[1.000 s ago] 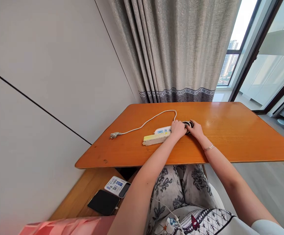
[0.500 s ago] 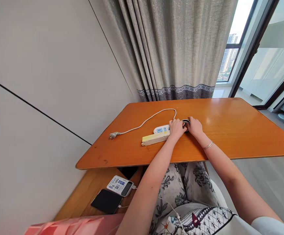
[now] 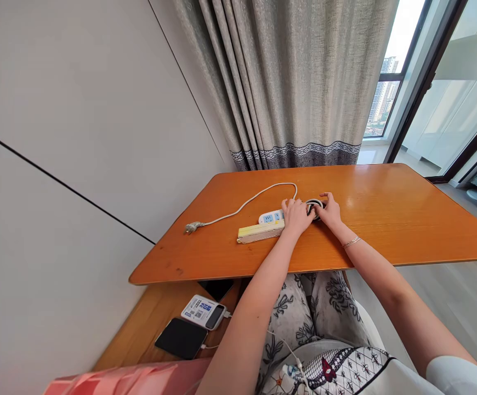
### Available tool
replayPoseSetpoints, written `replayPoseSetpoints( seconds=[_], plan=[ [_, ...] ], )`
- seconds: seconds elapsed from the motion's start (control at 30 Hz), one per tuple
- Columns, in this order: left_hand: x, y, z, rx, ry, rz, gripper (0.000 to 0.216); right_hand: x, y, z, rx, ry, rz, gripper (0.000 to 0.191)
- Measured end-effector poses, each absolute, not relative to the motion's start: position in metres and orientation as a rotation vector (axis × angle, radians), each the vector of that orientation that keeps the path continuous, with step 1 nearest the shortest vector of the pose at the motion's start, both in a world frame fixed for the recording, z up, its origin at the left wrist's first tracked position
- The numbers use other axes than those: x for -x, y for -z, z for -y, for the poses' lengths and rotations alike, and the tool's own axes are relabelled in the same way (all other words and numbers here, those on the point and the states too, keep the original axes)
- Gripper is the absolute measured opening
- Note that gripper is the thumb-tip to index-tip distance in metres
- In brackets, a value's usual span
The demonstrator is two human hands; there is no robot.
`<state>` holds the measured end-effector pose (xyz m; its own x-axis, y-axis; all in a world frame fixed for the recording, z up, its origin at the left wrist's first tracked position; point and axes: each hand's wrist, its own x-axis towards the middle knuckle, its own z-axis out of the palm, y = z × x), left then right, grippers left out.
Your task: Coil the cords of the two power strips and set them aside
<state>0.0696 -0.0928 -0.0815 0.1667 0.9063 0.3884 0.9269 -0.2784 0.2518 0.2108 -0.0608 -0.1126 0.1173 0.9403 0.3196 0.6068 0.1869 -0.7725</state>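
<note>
Side by side on the tabletop lie a white power strip (image 3: 268, 218) with blue socket faces and a yellowed power strip (image 3: 259, 232) nearer me. My left hand (image 3: 298, 216) is closed over their right ends and hides them. Just right of it sits a coiled cable (image 3: 314, 203), pale and dark. At the coil's right side is my right hand (image 3: 329, 213), fingers apart and raised, the thumb near or touching the loops. A white cord curves left from behind my left hand to a plug (image 3: 192, 226) lying on the table.
The orange-brown wooden table (image 3: 395, 219) has its near edge against my lap. Lower left, a white power bank (image 3: 203, 311) and a black phone (image 3: 181, 338) lie on a wooden surface with cables attached. A grey curtain (image 3: 304, 82) hangs behind the table.
My right hand has loosened and spread its fingers, drawing slightly right, so more of the coil shows. My left hand has stayed almost in place over the strips.
</note>
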Motion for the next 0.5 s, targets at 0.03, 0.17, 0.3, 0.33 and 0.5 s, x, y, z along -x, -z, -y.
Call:
replayPoseSetpoints(
  seconds=[0.03,0.17,0.3,0.33,0.5],
  plan=[
    [-0.0700,0.0817,0.0933,2.355,0.719,1.866,0.036,-0.2100,0.1121,0.0621,1.505,-0.478,1.584,0.038],
    [-0.0712,0.0817,0.0930,2.365,0.677,1.919,0.038,-0.2085,0.1093,0.0661,1.482,-0.476,1.590,0.031],
    [-0.0708,0.0805,0.0918,2.409,0.710,1.915,0.034,-0.2095,0.1093,0.0656,1.475,-0.502,1.569,0.033],
    [-0.0705,0.0802,0.0917,2.412,0.708,1.913,0.034,-0.2095,0.1099,0.0648,1.472,-0.515,1.559,0.034],
    [-0.0677,0.0795,0.0920,2.383,0.723,1.909,0.031,-0.2057,0.1124,0.0607,1.422,-0.577,1.498,0.037]
  ],
)
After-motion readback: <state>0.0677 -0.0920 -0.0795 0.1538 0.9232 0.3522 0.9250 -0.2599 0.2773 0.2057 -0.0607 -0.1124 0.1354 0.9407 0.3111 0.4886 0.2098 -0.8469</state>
